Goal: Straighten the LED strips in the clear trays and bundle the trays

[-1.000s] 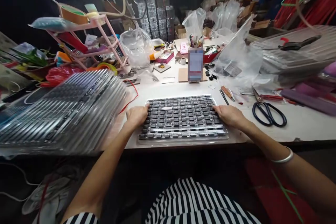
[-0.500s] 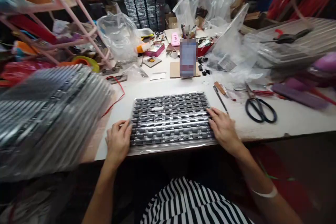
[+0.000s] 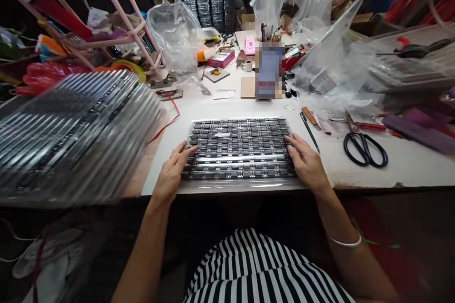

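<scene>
A clear plastic tray with rows of dark strip-like parts [image 3: 241,154] lies flat on the white table near its front edge. A small white slip [image 3: 222,135] rests on its upper left part. At the tray's left side is my left hand [image 3: 172,170], its index finger stretched over the edge onto the rows. My right hand [image 3: 307,163] is at the right side, thumb and fingers apart, fingertips touching the tray's edge. Neither hand is wrapped round anything.
Similar trays [image 3: 71,137] are piled at the left, beside a red ribbon [image 3: 172,120]. Black-handled scissors [image 3: 364,149] and a black pen [image 3: 310,132] lie to the right. A blurred-out phone-like object [image 3: 269,71] stands behind the tray, near plastic bags [image 3: 177,33].
My left index finger has stretched out over the tray's left edge. My right hand stays at the right side. The whole view has shifted slightly.
</scene>
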A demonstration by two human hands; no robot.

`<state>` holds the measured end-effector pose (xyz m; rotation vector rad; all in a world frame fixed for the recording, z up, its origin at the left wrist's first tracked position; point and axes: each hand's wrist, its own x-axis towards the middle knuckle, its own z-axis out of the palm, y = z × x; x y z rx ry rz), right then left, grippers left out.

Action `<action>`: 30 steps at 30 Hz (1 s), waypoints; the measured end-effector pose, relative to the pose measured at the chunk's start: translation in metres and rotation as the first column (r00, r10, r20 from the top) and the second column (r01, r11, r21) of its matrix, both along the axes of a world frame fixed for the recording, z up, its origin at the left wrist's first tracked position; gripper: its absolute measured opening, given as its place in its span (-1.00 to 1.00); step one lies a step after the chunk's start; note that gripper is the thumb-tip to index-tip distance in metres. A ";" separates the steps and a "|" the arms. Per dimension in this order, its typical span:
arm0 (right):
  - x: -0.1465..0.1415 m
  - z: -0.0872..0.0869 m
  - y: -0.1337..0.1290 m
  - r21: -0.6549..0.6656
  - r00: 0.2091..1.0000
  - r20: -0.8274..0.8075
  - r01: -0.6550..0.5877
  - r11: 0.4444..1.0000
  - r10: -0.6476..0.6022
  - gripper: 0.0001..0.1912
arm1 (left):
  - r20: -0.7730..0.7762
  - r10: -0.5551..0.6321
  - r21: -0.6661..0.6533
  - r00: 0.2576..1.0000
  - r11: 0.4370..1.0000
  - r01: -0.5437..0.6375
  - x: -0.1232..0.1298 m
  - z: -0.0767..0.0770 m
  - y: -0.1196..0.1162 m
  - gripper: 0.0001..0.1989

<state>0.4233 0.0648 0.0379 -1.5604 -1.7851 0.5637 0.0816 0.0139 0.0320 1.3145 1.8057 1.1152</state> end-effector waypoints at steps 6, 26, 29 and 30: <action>-0.002 0.013 0.004 -0.006 0.993 -0.119 0.001 1.000 -0.001 -0.57 | 0.237 0.008 0.070 0.971 0.997 -0.025 0.005 0.008 0.000 -0.61; -0.045 0.034 -0.009 0.222 0.962 -0.076 -0.240 0.945 0.262 -0.80 | 0.726 0.112 0.275 0.679 0.857 -0.436 -0.015 0.049 0.019 -0.57; -0.073 0.033 -0.012 0.203 0.910 0.176 -0.407 0.891 0.376 -0.82 | 0.718 0.135 0.316 0.683 0.811 -0.493 -0.018 0.058 0.017 -0.55; -0.081 0.032 -0.010 0.178 0.890 0.243 -0.432 0.884 0.386 -0.81 | 0.723 0.151 0.326 0.674 0.786 -0.525 -0.020 0.062 0.015 -0.54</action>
